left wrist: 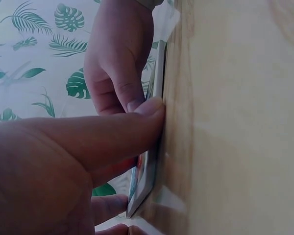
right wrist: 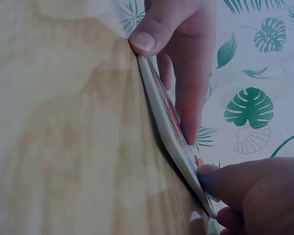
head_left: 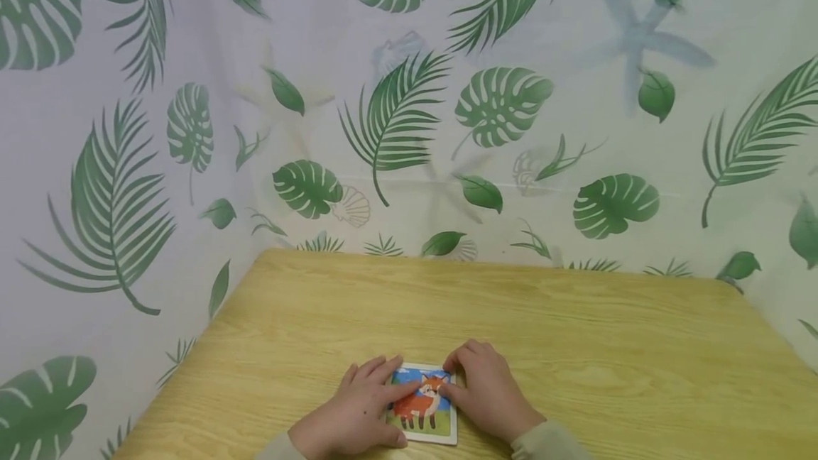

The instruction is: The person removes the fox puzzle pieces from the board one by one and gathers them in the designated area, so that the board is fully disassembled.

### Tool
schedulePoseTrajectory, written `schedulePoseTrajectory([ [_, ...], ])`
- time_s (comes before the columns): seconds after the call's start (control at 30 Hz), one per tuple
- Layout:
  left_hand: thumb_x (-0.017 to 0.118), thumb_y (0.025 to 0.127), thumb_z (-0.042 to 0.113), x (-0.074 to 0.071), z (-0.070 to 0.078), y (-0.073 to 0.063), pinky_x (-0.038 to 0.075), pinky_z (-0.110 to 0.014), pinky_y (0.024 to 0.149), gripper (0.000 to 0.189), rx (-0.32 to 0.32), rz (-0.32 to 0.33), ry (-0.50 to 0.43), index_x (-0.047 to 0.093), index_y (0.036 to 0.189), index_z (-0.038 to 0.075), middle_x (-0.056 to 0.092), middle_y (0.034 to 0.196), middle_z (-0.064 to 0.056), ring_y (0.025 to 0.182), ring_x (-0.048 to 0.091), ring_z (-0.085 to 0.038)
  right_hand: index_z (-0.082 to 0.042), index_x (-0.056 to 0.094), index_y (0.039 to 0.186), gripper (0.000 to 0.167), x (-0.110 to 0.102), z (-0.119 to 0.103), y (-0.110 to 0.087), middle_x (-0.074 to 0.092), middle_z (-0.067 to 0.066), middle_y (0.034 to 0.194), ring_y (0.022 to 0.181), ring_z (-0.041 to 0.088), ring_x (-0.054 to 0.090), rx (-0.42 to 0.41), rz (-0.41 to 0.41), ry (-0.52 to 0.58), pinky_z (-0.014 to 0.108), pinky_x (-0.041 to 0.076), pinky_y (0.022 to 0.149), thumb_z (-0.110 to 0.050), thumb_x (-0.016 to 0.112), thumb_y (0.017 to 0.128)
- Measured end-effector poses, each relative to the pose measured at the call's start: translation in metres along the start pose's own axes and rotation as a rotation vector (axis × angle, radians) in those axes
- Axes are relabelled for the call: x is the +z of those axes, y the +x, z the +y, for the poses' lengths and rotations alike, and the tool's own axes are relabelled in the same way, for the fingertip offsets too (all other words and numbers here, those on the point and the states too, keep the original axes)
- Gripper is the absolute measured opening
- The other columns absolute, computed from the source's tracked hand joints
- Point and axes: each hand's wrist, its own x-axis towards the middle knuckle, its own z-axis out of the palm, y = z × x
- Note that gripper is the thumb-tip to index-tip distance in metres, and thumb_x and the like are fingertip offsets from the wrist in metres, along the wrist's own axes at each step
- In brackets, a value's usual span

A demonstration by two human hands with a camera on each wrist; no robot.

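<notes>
Seen on the wood-grained table (head_left: 639, 346), low in the head view and about midway across: a small fox picture (head_left: 420, 407) with a white border (head_left: 453, 426). Lying face up, between two bare hands. Printed with an orange fox, dark-legged, on blue above and green below. Along its left side, the left hand (head_left: 363, 403): fingers apart and mostly straight, with index laid across onto the fox, thumb out at the near left corner, others toward the far left corner. At the far right corner, the right hand (head_left: 491, 390): fingers bent together, clamped with the thumb on that corner of the picture. In the right wrist view, thumb tip against the printed face, a fingertip close by at the corner; cannot tell whether hooked under the edge. Seen at both wrists: pale sleeves (head_left: 551, 442). Behind and to the left of the table, hanging white sheeting (head_left: 441, 162), patterned with green leaves, faint shells and starfish.
</notes>
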Motion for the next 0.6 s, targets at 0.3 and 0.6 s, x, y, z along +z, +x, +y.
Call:
schedulePoseTrajectory([
  [0.3,0.077,0.084,0.055,-0.0008,-0.0005,0.0007,0.015,-0.072,0.111,0.078,-0.013,-0.015,-0.011,0.044,0.153,0.042,0.024,0.166,-0.005,0.15,0.019,-0.037,-0.023,0.069,0.091,0.016,-0.0016,-0.0026,-0.0011,0.058,-0.012,0.09,0.09,0.013,0.053,-0.013,0.041,0.037,0.043,0.047,0.088,-0.027,0.083,0.085],
  [0.6,0.078,0.083,0.054,-0.0003,-0.0004,0.0004,0.015,-0.072,0.111,0.078,-0.006,-0.009,-0.013,0.046,0.152,0.04,0.024,0.166,-0.005,0.15,0.018,-0.036,-0.021,0.072,0.101,0.016,-0.0033,-0.0038,-0.0029,0.06,-0.013,0.09,0.085,0.008,0.053,-0.012,0.041,0.114,0.039,0.049,0.082,-0.02,0.081,0.088],
])
